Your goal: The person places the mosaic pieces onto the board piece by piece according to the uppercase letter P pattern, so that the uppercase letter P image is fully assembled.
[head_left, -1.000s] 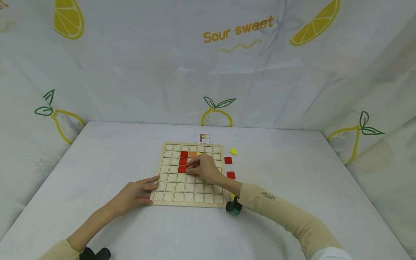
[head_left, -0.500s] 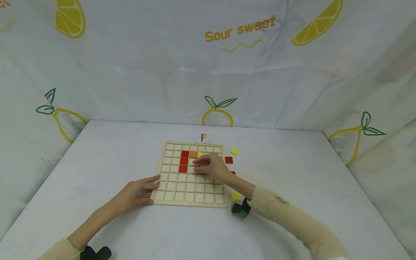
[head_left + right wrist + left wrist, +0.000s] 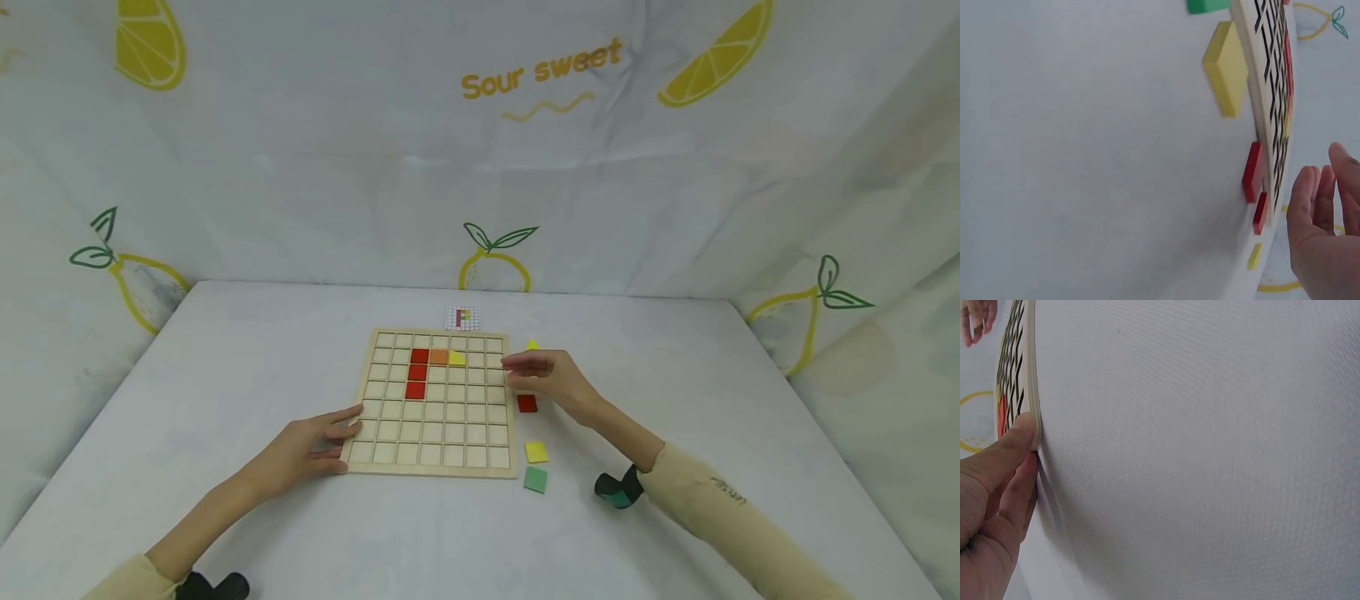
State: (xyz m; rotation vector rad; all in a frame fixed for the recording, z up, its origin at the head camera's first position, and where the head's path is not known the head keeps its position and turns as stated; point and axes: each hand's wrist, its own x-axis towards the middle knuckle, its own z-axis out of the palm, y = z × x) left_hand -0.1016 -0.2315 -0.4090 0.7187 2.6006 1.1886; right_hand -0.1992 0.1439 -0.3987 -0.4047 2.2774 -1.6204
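A wooden grid board (image 3: 442, 432) lies flat on the table. A column of red tiles (image 3: 416, 372) fills three of its cells, with an orange tile (image 3: 438, 357) and a yellow tile (image 3: 457, 358) running right from the top one. My left hand (image 3: 303, 446) holds the board's left edge near the front corner, thumb against the rim (image 3: 1033, 394). Over the right edge hovers my right hand (image 3: 555, 379), fingers loosely bent and nothing between them. Beneath it, one loose red tile (image 3: 527, 403) shows; another red tile (image 3: 1260, 214) appears only in the right wrist view.
Right of the board lie a yellow square tile (image 3: 536, 452), a green tile (image 3: 536, 479) and a partly covered yellow piece (image 3: 532, 344). A small printed card (image 3: 462, 317) with a coloured grid pattern sits behind the board. A lemon-print cloth (image 3: 360, 183) hangs at the back.
My right hand has moved right, from beside the red column to the board's right edge, uncovering the yellow tile and the cells below it. My left hand stays on the board.
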